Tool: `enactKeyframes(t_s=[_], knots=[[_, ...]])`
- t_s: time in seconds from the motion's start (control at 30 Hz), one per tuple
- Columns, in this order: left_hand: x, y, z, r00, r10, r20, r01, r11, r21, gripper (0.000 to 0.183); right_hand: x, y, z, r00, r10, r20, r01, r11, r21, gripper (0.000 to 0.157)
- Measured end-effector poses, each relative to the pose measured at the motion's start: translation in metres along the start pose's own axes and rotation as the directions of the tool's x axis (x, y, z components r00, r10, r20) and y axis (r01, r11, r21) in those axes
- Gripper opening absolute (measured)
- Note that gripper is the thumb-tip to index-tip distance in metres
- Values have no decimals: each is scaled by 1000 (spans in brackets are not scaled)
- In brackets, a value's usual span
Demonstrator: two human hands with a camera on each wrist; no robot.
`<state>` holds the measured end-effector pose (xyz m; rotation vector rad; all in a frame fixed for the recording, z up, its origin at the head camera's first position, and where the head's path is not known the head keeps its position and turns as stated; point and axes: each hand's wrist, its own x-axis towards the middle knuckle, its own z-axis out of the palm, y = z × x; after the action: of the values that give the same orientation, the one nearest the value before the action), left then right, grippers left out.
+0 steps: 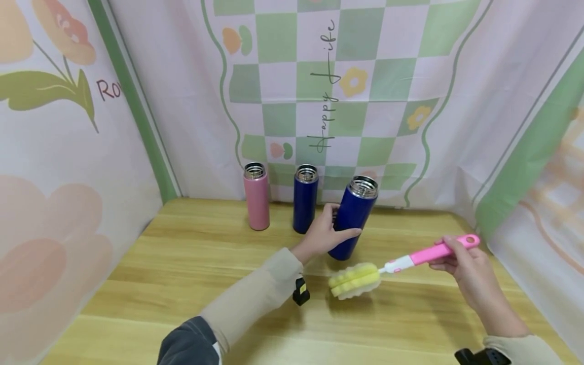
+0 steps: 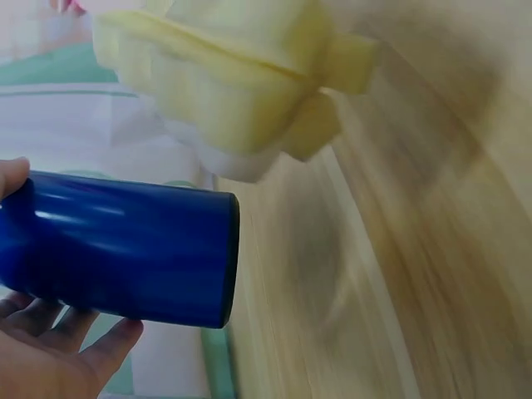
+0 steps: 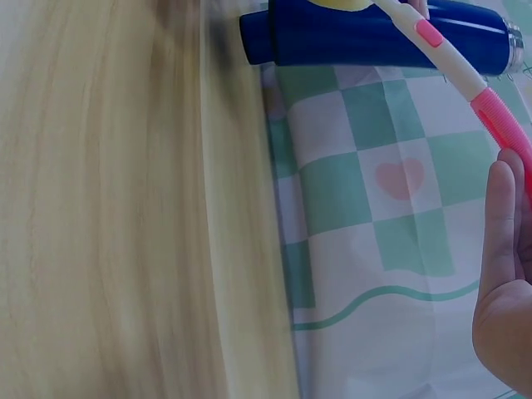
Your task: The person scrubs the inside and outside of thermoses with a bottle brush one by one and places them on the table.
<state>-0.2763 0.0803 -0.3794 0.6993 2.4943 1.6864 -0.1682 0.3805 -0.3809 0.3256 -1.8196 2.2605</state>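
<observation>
The left hand (image 1: 325,234) is grasping the front blue bottle (image 1: 353,213) around its side, and the bottle is leaning to the right with its mouth facing up; its base appears to be hanging just above the tabletop (image 1: 159,284). The right hand (image 1: 470,268) is gripping the sponge brush (image 1: 401,263) by its pink handle (image 1: 431,254), and the yellow sponge head (image 1: 355,280) is hovering near the bottle's base, well apart from the mouth. The pink bottle (image 1: 257,205) and the rear blue bottle (image 1: 304,205) are standing upright behind, with nobody touching them.

As far as one can judge, the work is sitting at an early point for this bottle: all three mouths are showing uncapped and both hands are holding what they need, but the brush is not yet entering (whether any bottle's inside is already scrubbed, nothing is telling).
</observation>
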Motion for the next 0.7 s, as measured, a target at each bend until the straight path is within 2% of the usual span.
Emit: enactKeyframes(t_s=[0.27,0.53,0.7], knots=[[-22,-9,-21,998,67,3,-67,998,-15,69,4,-4,0,1000,-16,-2,16,997,78,24],[-43,-19,-51,1000,24,11,-23,998,-51,73,7,-7,4,1000,-19,-3,19,995,98,24],[-55,-26,-68,1000,19,-8,-19,1000,-21,70,8,-10,5,1000,-14,-3,14,993,119,25]])
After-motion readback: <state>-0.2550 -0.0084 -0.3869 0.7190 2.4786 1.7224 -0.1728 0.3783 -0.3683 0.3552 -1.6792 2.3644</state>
